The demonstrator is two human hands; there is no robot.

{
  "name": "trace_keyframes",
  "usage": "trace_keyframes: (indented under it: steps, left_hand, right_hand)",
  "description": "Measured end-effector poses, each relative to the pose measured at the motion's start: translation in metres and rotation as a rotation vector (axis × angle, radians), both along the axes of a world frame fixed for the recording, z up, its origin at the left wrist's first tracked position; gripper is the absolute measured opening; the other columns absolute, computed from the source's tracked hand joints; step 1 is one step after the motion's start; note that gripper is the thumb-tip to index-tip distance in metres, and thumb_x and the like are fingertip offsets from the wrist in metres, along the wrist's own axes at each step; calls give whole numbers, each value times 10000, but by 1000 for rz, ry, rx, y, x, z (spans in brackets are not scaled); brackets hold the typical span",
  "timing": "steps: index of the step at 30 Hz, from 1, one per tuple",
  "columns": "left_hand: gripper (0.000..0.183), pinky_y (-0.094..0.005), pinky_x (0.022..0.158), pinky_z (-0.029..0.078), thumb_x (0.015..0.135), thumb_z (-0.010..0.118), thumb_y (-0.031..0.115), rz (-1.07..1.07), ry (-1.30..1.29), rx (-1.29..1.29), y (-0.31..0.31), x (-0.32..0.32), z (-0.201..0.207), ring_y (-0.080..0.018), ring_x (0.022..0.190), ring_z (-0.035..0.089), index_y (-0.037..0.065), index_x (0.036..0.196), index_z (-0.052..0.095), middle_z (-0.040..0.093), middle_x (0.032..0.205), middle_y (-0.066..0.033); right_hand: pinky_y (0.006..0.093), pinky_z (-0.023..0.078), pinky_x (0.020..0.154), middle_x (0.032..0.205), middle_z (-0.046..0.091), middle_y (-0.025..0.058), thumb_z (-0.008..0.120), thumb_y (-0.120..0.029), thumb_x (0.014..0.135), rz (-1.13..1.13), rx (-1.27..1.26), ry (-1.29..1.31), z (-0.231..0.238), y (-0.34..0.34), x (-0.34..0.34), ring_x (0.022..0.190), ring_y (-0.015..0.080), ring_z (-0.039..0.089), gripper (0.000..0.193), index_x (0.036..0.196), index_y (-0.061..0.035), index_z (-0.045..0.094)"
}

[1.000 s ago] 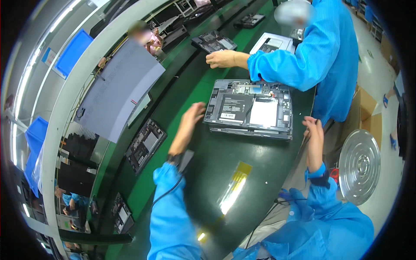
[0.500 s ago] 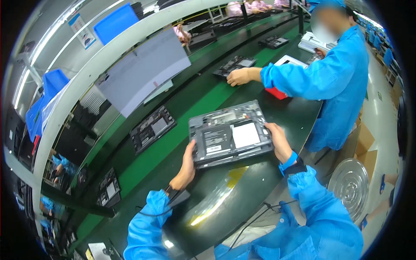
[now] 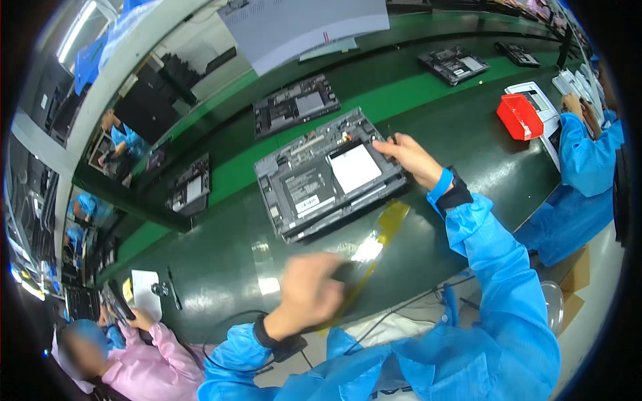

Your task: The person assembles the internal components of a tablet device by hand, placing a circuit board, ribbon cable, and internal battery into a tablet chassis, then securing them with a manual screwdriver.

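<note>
The laptop base (image 3: 328,174) is at frame centre, the bin (image 3: 519,119) upper right, a paper sheet (image 3: 144,289) lower left on the desk (image 3: 217,250).

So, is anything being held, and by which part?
The right hand touches the opened laptop base at its right edge; whether it grips cannot be told. The blurred left hand shows nothing held.

The camera sits on the person's head, above and behind where the right hand (image 3: 416,162) grips the laptop base (image 3: 304,190). It looks down and forward from near, and sees far out around that grip.
</note>
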State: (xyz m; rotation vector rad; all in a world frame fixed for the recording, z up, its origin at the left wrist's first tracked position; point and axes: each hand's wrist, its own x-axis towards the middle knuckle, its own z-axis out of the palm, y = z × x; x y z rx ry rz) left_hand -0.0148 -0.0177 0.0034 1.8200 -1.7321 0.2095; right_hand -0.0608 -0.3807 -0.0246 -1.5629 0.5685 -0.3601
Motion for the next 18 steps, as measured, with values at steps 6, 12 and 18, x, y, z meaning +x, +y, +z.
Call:
trace_keyframes:
  steps: [6, 12, 18]
  left_hand:
    - [815, -489, 1297, 261, 1037, 595, 495, -324, 37, 447, -57, -33, -51, -392, 1590, 274, -7, 1623, 331, 319, 1694, -221]
    - [775, -455, 1299, 258, 1032, 612, 426, -477, -85, 368, -54, -29, -41, -308, 1581, 313, 15, 1628, 335, 319, 1708, -161]
    - [573, -480, 1193, 393, 985, 661, 219, 284, 41, 531, 59, 14, -6, -368, 1443, 490, -26, 1484, 520, 505, 1565, -212]
  right_hand:
    - [272, 457, 793, 926, 625, 44, 774, -470, 951, 44, -55, 24, -9, -7, -2, 874, 113, 557, 481, 973, -21, 605]
    - [274, 416, 766, 890, 507, -18, 794, -465, 943, 81, -81, 12, 2, 3, -9, 852, 98, 457, 489, 932, -38, 556]
    - [263, 403, 709, 874, 464, -35, 790, -405, 966, -23, -92, -8, -5, -1, -30, 830, 73, 414, 453, 892, -76, 487]
